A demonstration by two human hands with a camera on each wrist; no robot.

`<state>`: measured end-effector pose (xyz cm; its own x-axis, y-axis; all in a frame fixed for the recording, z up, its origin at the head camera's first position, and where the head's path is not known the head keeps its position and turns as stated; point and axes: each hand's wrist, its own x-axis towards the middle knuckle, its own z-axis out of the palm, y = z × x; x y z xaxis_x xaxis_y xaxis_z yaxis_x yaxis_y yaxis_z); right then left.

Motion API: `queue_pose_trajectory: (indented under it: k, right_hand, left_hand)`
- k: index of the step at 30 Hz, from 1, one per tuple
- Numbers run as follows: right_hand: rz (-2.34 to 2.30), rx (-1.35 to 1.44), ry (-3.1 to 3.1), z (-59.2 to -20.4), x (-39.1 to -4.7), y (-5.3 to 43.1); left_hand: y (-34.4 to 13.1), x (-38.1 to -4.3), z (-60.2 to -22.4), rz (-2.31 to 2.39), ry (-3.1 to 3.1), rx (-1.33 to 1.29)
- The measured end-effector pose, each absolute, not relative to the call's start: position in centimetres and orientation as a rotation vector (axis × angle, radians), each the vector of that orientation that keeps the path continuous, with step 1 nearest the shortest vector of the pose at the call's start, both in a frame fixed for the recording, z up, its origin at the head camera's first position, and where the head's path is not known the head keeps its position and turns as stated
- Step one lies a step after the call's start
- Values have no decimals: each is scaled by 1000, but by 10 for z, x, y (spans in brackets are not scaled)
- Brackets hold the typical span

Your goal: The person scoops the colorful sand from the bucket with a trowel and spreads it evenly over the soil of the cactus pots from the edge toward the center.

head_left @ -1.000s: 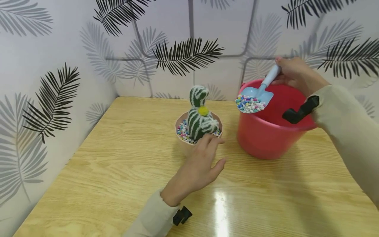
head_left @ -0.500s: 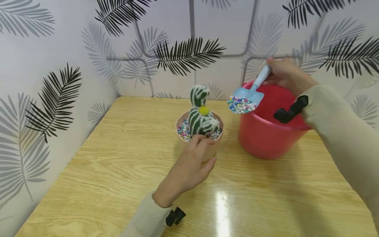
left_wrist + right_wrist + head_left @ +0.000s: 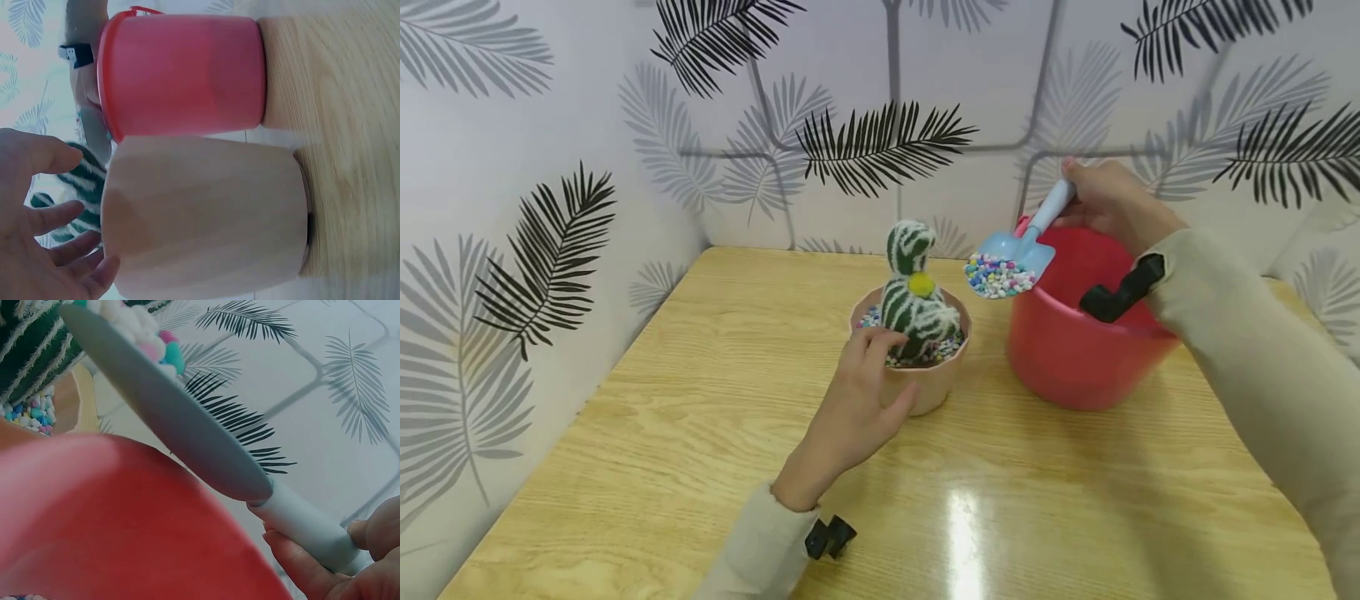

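My right hand (image 3: 1108, 200) grips the pale handle of a small light-blue shovel (image 3: 1018, 248), raised over the left rim of a red bucket (image 3: 1086, 358). Colorful pebbles (image 3: 998, 277) heap on its blade; the right wrist view shows some bulging above the blade's edge (image 3: 162, 419). A pinkish-beige flowerpot (image 3: 925, 387) stands left of the bucket. In it a green-and-white striped cactus (image 3: 913, 308) with a yellow pompom rises from similar pebbles. My left hand (image 3: 857, 400) is at the pot's near-left rim, fingers relaxed and spread; whether it touches the rim I cannot tell.
All this stands on a wood-grain table (image 3: 715, 400) against a leaf-patterned wall (image 3: 850, 75). Pot and bucket sit close together with a narrow gap. A few pebbles (image 3: 25, 597) show inside the bucket in the right wrist view.
My right hand has carried the loaded shovel leftward, from over the bucket toward the pot. The left hand has shifted left along the pot's near side.
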<state>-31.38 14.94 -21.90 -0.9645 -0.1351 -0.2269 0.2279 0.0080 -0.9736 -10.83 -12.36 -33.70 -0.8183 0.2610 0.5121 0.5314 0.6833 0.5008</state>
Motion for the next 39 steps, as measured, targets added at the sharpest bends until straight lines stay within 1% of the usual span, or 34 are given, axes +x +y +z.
queue_pose_trajectory:
  k: [7, 15, 21, 27, 33, 39]
  right_hand:
    - [-2039, 87, 2058, -221, -312, 146]
    - [-2043, 70, 2025, -224, -311, 139]
    - [-2062, 83, 2028, -224, -310, 136]
    - [-2054, 113, 2046, -222, -309, 134]
    - [-2031, 130, 2090, -222, -309, 130]
    - [-2049, 141, 2089, -222, -309, 130]
  left_hand:
    - [-141, -123, -341, -1045, -2479, -513]
    - [-160, -142, -342, -1356, -2635, -451]
    - [-166, -152, -341, -1354, -2719, -493]
    - [-167, -159, -337, -1266, -2843, -510]
    - [-168, -155, -334, -998, -2939, -456]
    - [-158, -146, -331, -684, -2921, -390]
